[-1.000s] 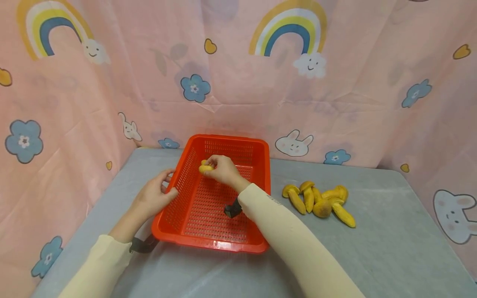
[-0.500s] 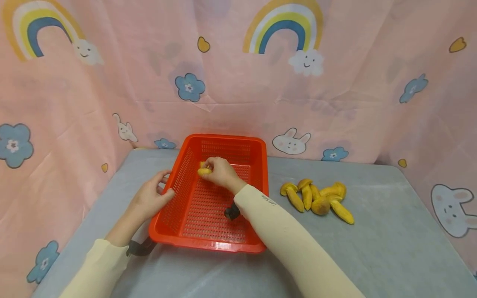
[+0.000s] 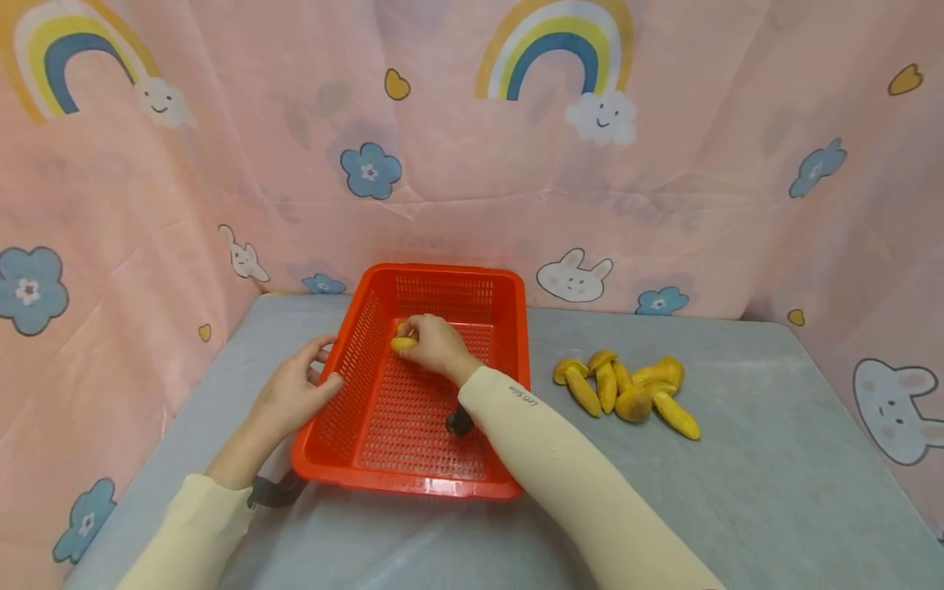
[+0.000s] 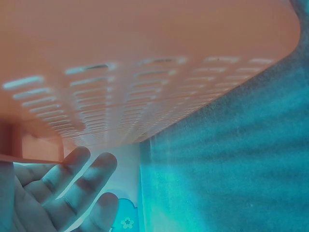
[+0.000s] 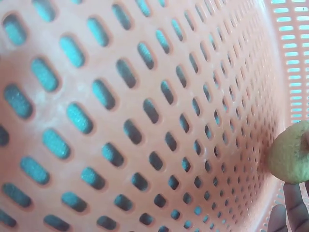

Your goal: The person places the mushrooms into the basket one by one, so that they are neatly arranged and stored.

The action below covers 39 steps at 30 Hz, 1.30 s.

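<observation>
My right hand point(image 3: 435, 344) is low inside a red plastic basket point(image 3: 424, 485), near its far left corner. Between thumb and fingers it holds a yellow mushroom point(image 3: 401, 343), close to the slotted basket floor; the rounded end of this mushroom point(image 5: 289, 153) shows in the right wrist view. A second bit of yellow peeks out behind the fingers; whether it is another mushroom I cannot tell. At the basket's left rim is my left hand point(image 3: 291, 392), thumb over the rim and fingers point(image 4: 89, 183) below it on the outside, loosely bent.
Several yellow mushrooms point(image 3: 636, 403) lie in a group on the grey table point(image 3: 767, 459), right of the basket. A pink curtain point(image 3: 457, 164) with rainbows and flowers hangs behind and at both sides. Dark wrist straps point(image 3: 459, 422) stick out under the forearms.
My right hand sinks slightly toward the basket floor, still holding the mushroom. My left hand stays at the rim. The whole scene shifts a little left as the head turns.
</observation>
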Each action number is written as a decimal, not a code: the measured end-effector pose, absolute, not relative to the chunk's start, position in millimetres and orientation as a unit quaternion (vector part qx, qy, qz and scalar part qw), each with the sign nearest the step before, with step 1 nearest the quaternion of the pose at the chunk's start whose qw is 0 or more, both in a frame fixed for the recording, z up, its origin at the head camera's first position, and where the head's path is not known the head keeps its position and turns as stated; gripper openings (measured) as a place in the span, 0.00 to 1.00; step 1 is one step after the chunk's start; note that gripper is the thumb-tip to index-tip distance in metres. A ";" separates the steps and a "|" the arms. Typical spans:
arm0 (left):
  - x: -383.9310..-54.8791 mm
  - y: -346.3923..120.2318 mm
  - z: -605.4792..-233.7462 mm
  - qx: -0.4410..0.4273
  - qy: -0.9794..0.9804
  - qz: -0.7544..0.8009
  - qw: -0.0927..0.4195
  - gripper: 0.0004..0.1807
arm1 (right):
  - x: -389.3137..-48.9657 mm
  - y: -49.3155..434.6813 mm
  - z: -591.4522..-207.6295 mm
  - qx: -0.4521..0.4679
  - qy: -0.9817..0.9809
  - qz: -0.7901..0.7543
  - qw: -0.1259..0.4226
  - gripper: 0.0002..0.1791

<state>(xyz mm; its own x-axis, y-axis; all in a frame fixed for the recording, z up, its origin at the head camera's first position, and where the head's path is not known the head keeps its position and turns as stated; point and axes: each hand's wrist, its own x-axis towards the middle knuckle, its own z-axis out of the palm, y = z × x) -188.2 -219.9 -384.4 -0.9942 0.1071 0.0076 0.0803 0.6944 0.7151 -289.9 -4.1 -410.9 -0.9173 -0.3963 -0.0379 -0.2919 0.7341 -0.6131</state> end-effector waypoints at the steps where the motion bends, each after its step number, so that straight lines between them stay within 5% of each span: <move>1: -188.2 -220.2 -384.7 0.051 0.920 0.388 0.017 0.33 | -290.0 -4.6 -411.6 -0.187 0.927 -0.313 0.085 0.15; 39: -189.4 -222.8 -388.1 0.053 0.922 0.384 0.011 0.32 | -285.3 -7.3 -401.4 -0.191 0.886 -0.409 0.106 0.18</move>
